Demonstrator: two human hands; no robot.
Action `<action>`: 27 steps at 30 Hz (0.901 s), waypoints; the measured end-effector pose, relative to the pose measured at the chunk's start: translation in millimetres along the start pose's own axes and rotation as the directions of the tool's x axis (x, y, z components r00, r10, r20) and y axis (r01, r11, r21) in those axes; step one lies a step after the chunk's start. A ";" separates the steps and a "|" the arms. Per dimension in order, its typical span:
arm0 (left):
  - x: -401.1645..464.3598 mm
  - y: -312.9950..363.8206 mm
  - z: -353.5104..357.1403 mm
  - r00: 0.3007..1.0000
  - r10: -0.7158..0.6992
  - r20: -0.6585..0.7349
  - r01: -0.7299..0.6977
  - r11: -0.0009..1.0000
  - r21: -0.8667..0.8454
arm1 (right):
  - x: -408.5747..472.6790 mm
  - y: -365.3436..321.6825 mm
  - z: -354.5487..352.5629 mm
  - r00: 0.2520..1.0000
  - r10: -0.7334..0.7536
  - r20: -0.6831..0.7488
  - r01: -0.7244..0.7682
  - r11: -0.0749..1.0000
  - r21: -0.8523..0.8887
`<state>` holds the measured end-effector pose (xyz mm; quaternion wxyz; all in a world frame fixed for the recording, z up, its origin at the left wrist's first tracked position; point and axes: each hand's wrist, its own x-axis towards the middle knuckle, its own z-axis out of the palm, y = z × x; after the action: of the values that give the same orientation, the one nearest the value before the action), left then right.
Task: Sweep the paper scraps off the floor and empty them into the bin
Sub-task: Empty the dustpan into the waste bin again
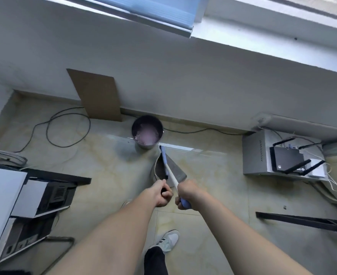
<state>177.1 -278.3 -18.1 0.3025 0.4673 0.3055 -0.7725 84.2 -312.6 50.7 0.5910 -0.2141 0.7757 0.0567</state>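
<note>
Left hand (162, 193) grips the dustpan (168, 171) handle, right hand (185, 193) grips the broom (164, 158); lift the dustpan level, tip slowly over the far bin (147, 133)

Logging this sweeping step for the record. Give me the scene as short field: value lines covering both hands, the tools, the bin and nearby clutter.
left hand: left hand grips a dark handle
right hand: right hand grips the blue end of the broom handle
broom: white shaft with a blue head near the bin
dustpan: grey dustpan below the bin, under the broom
bin: round bin by the wall, pale pinkish contents inside
scraps on floor: none clearly visible
clutter: cardboard sheet leaning on the wall; black cable looped on the floor; router at right
</note>
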 end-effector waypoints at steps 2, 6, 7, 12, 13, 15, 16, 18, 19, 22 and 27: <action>10.0 4.9 -4.2 0.999 -0.023 -0.024 0.023 1.000 0.011 | 9.6 2.8 3.8 0.998 0.023 0.058 -0.022 1.000 -0.014; 22.1 8.1 -12.3 0.996 -0.045 -0.072 0.048 0.998 0.030 | 20.7 13.6 10.6 0.991 -0.052 0.126 0.067 0.991 -0.115; 25.5 8.7 -13.3 0.996 -0.044 -0.079 0.048 0.998 0.049 | 23.2 16.0 11.5 0.989 -0.043 0.143 0.058 0.993 -0.106; 41.0 14.7 -16.2 0.984 -0.066 -0.164 0.101 0.970 0.219 | 36.5 20.7 12.3 0.987 0.005 0.161 0.019 0.989 -0.146; 42.9 14.9 -16.7 0.975 -0.068 -0.210 0.123 0.958 0.259 | 38.7 21.6 12.5 0.992 -0.003 0.130 0.026 0.984 -0.178; 42.4 13.7 -17.7 0.951 -0.042 -0.307 0.148 0.931 0.333 | 41.2 24.0 12.3 0.998 -0.026 0.065 0.038 0.979 -0.201; 42.5 12.3 -19.5 0.940 -0.019 -0.340 0.154 0.914 0.376 | 41.2 25.2 12.6 0.998 -0.033 0.046 0.042 0.978 -0.203; 45.4 9.5 -20.8 0.917 0.050 -0.395 0.154 0.870 0.468 | 41.0 28.1 10.5 0.999 -0.039 0.031 0.045 0.975 -0.218; 47.4 8.5 -20.9 0.900 0.101 -0.424 0.143 0.850 0.507 | 41.4 29.9 9.4 0.999 -0.039 0.023 0.043 0.972 -0.229; 49.3 14.6 -21.3 0.814 0.328 -0.479 0.004 0.822 0.569 | 40.7 33.8 10.9 1.000 -0.008 0.015 0.011 0.976 -0.219; 50.6 23.8 -28.9 0.739 0.432 -0.516 -0.060 0.806 0.589 | 65.5 45.1 27.5 0.998 -0.006 0.065 0.024 0.960 -0.279</action>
<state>191.3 -280.7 -79.4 0.1435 0.8003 0.0923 -0.5749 77.0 -280.0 -26.5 0.5796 -0.2995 0.7391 0.1679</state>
